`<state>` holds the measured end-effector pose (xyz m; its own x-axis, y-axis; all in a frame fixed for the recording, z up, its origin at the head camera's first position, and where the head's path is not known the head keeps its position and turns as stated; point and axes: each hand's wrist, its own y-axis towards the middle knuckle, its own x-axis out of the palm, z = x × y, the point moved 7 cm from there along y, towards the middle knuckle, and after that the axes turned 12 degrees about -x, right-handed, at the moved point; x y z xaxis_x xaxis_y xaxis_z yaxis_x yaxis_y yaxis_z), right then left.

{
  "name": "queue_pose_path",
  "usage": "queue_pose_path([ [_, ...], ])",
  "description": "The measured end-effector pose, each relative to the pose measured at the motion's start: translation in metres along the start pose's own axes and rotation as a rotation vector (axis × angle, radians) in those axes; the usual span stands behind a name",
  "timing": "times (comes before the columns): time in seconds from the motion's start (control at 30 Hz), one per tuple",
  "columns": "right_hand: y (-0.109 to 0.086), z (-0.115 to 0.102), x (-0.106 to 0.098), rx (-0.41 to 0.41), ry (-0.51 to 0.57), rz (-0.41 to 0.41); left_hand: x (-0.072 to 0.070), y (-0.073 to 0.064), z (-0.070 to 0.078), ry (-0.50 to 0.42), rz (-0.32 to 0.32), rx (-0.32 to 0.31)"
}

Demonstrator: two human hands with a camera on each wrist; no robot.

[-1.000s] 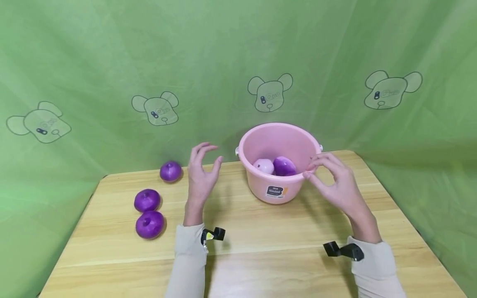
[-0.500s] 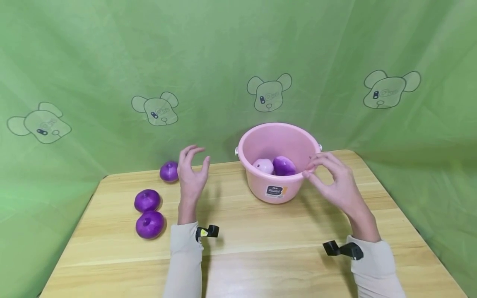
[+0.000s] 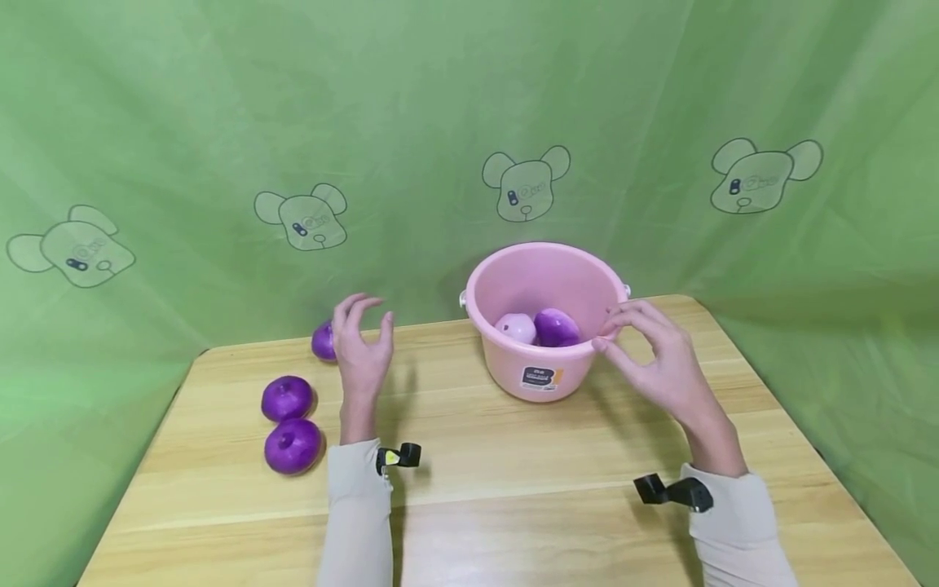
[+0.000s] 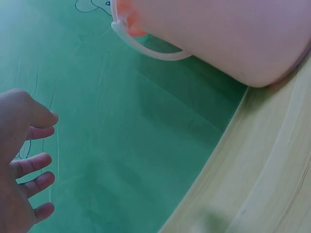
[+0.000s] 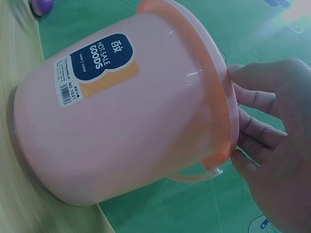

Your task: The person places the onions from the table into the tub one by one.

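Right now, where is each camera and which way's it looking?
Head: on the head, facing forward and down at pink bucket, left hand, right hand, sleeves.
Left wrist: worn there, facing curtain and bucket; left hand at picture's edge.
Right wrist: worn there, facing the bucket's label; right hand grips the rim.
Head and right wrist share the label.

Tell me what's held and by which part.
The right hand pinches the round pink plastic bucket by the near right side of its rim; the left hand holds nothing.

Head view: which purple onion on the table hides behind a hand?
The farthest-back onion, partly covered by the left hand. No hand covers the two front onions.
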<state>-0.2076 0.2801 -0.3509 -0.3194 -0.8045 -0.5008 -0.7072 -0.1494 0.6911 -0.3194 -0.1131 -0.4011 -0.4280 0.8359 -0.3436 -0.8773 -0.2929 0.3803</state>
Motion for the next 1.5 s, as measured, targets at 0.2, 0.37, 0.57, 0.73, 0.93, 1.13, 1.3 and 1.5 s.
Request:
queue_pose_path([
  [0.2,-0.001,0.002,0.000,0.007,0.015,0.000,0.000,0.000,-0.009,0.030,0.005,-0.028],
  [0.37,-0.001,0.002,0.000,0.019,0.014,-0.007,-0.002,0.002,-0.017,0.062,0.029,-0.060],
  [0.57,-0.001,0.002,-0.001,0.010,0.005,-0.007,-0.009,0.009,-0.029,0.106,0.083,-0.104],
  [0.73,0.000,0.002,-0.001,0.004,0.008,-0.001,-0.014,0.013,-0.042,0.103,0.103,-0.153],
  [0.93,0.000,0.001,-0.001,-0.002,0.013,0.002,-0.016,0.016,-0.050,0.089,0.114,-0.158],
  [1.13,-0.001,0.001,-0.001,-0.001,0.018,0.000,-0.015,0.019,-0.061,0.084,0.112,-0.190],
  [1.3,0.003,0.002,0.003,-0.004,0.018,-0.013,-0.020,0.021,-0.067,0.094,0.149,-0.175],
  [1.5,-0.002,0.003,0.003,-0.006,0.008,0.002,-0.019,0.023,-0.081,0.126,0.134,-0.217],
])
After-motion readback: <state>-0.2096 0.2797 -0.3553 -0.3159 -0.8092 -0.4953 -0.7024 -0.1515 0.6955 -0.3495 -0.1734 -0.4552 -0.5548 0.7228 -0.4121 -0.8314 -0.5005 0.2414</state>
